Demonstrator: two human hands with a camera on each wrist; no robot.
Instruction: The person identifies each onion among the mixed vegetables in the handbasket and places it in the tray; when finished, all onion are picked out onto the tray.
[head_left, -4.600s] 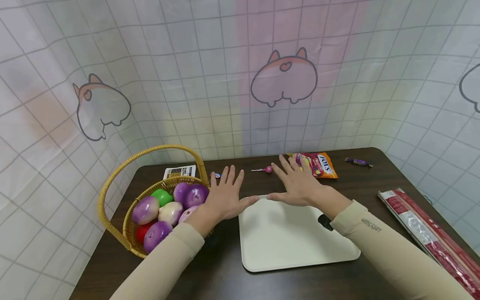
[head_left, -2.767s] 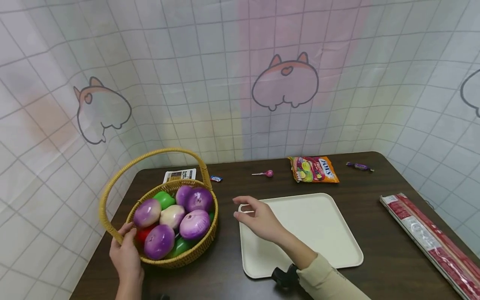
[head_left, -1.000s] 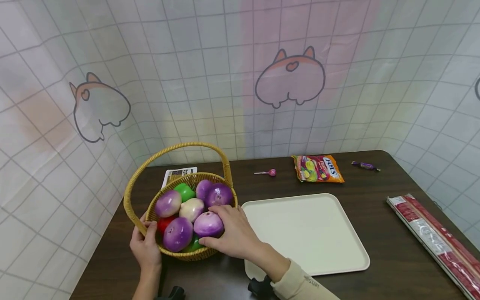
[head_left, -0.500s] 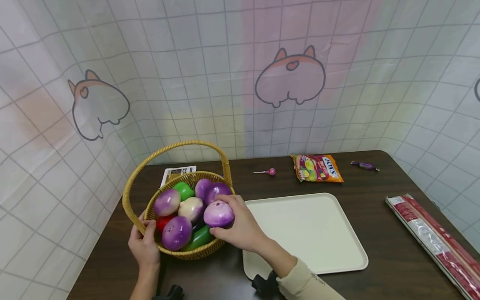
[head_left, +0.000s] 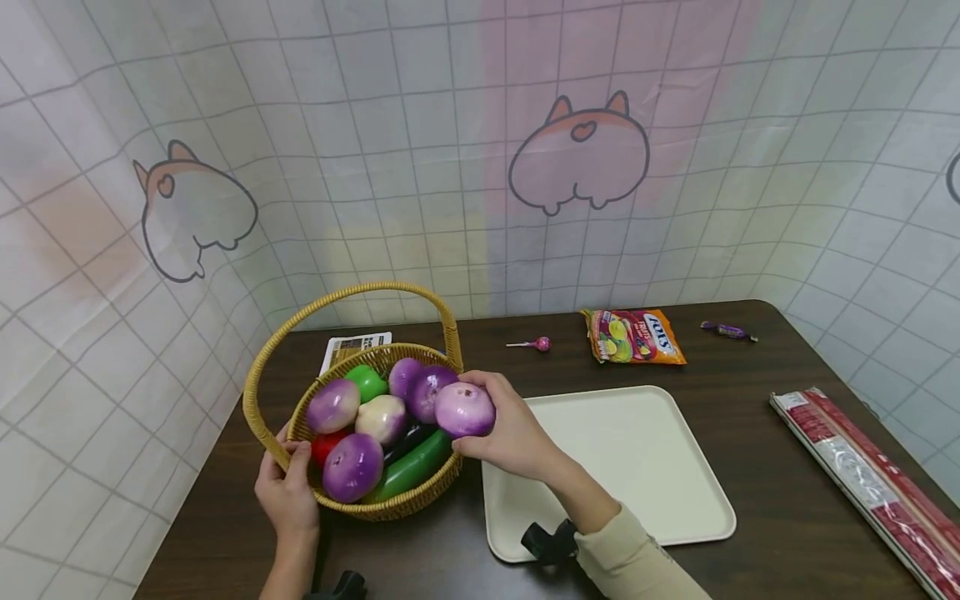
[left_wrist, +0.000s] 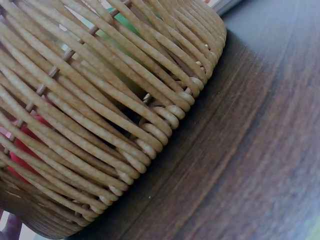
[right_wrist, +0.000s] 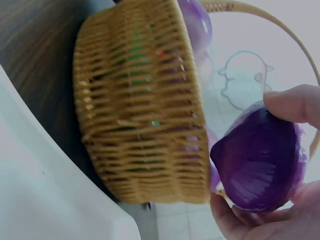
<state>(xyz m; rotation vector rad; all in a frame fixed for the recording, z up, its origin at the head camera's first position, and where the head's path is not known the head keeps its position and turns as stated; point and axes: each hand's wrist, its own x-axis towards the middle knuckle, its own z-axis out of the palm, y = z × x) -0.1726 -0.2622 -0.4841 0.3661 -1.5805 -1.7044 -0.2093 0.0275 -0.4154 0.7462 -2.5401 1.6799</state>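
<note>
My right hand [head_left: 513,429] holds a shiny purple onion [head_left: 465,409] just above the right rim of a wicker basket [head_left: 401,506]. Its thumb and fingers wrap the onion from both sides, and in the right wrist view the onion [right_wrist: 262,160] points its tip toward the basket wall [right_wrist: 145,110]. At the basket's left side, my left hand [head_left: 288,496] grips the rim near the foot of the handle. Inside lie several more purple onions [head_left: 352,467], a whitish one [head_left: 382,418], a green pepper [head_left: 367,382], a long green vegetable [head_left: 411,468] and something red [head_left: 324,448].
A cream tray [head_left: 637,467] lies right of the basket, partly under my right forearm. Along the back are a lollipop [head_left: 542,343], an orange candy bag [head_left: 634,337], a purple-wrapped candy [head_left: 729,331] and a printed packet [head_left: 352,344]. A long red package [head_left: 855,475] lies at right.
Both hands were spread over the table; the left took the basket's rim and the basket shifted right. The right hand took an onion and lifted it rightward, uncovering the long green vegetable.
</note>
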